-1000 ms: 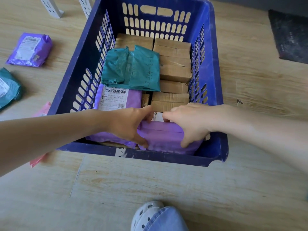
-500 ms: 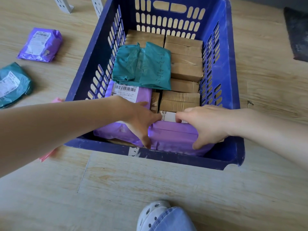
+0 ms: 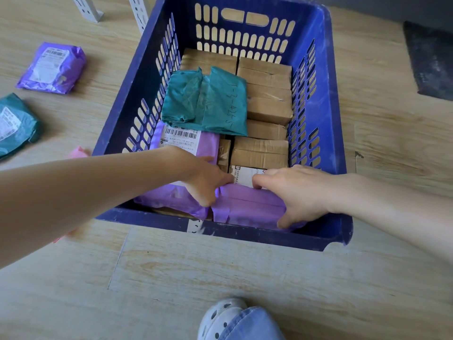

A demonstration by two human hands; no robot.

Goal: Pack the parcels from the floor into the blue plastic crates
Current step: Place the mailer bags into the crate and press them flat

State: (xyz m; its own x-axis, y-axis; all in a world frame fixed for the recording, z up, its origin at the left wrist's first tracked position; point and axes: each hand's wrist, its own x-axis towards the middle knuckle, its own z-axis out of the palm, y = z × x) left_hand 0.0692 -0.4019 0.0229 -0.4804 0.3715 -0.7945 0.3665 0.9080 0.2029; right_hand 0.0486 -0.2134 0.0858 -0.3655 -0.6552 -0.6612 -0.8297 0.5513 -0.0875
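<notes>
Both hands grip the soft purple plastic mailer parcel [image 3: 247, 208] at the near right corner of the slotted blue plastic crate [image 3: 245, 238]. The left hand [image 3: 206, 180] pinches its left end, and the right hand [image 3: 299, 192] spans its right half, fingers [image 3: 266, 179] curled over the far edge and thumb against the near face. It lies beside a second purple mailer with a barcode label [image 3: 208, 146], in front of the brown cardboard boxes [image 3: 267, 94]. The film looks slick and creased and the contents light and yielding, so a hold on both ends, not on loose film, should suit. A small purple bagged parcel [image 3: 52, 67], a teal bagged parcel [image 3: 14, 123] and a pink parcel [image 3: 78, 153] lie unpacked on the wooden floor [image 3: 220, 278] to the left.
</notes>
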